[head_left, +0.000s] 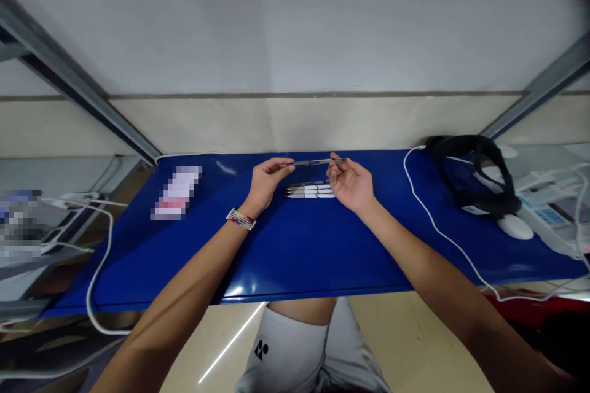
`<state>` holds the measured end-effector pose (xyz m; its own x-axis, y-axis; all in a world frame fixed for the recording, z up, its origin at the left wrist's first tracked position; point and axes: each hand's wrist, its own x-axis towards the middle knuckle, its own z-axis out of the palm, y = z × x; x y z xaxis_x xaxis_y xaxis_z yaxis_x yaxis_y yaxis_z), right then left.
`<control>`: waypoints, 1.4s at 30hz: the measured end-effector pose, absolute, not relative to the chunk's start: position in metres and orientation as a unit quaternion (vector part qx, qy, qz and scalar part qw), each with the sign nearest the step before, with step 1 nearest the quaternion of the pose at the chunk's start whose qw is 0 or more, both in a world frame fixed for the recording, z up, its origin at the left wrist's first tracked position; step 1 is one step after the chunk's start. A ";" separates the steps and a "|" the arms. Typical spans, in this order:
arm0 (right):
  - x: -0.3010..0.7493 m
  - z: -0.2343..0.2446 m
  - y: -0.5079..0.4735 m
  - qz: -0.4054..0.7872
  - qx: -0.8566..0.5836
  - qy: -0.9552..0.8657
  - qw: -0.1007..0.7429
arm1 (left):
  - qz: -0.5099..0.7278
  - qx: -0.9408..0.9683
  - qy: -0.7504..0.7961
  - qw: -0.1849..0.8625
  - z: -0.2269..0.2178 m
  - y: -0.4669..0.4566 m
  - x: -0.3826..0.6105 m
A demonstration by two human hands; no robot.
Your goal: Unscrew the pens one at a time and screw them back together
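A slim pen (311,163) is stretched level between my two hands, above the far part of the blue table (295,252). My left hand (268,179) pinches its left end between thumb and fingers. At the other end, my right hand (351,183) grips the pen with the thumb and fingers, palm turned up. Just below it, several pens (308,190) lie side by side on the blue surface, their right ends partly hidden by my right hand. A colourful woven band is on my left wrist.
A blurred white and red paper (177,191) lies on the left. On the right sit a black headset-like strap (477,175) and a white rounded device (515,226). A white cable (431,216) curves across the right side; another hangs over the left edge. Metal posts flank the table before a wall.
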<state>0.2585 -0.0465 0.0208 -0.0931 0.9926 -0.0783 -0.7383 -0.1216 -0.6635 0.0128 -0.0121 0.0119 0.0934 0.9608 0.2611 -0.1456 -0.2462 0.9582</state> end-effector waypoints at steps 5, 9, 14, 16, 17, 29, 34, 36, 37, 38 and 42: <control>0.260 0.019 -0.044 0.706 -0.274 -0.254 0.602 | 0.568 0.553 0.368 0.486 0.012 -0.011 0.011; 0.261 0.017 -0.042 0.697 -0.271 -0.274 0.604 | 0.565 0.556 0.371 0.483 0.010 -0.010 0.011; 0.262 0.016 -0.043 0.702 -0.255 -0.261 0.611 | 0.566 0.554 0.365 0.490 0.007 -0.010 0.012; 0.262 0.016 -0.042 0.702 -0.254 -0.268 0.610 | 0.566 0.554 0.366 0.490 0.007 -0.009 0.012; 0.262 0.015 -0.042 0.704 -0.254 -0.267 0.607 | 0.565 0.554 0.368 0.488 0.007 -0.009 0.012; 0.261 0.016 -0.041 0.723 -0.243 -0.224 0.606 | 0.561 0.562 0.368 0.483 0.007 -0.007 0.009; 0.263 0.017 -0.041 0.740 -0.223 -0.201 0.601 | 0.566 0.559 0.361 0.487 0.007 -0.007 0.009; 0.263 0.017 -0.041 0.739 -0.226 -0.205 0.600 | 0.565 0.559 0.356 0.493 0.006 -0.007 0.009; 0.263 0.017 -0.041 0.737 -0.227 -0.208 0.602 | 0.565 0.558 0.355 0.493 0.006 -0.007 0.010; 0.263 0.017 -0.041 0.734 -0.228 -0.211 0.603 | 0.565 0.559 0.355 0.492 0.006 -0.008 0.010; 0.263 0.019 -0.042 0.732 -0.239 -0.216 0.600 | 0.560 0.563 0.362 0.488 0.006 -0.008 0.010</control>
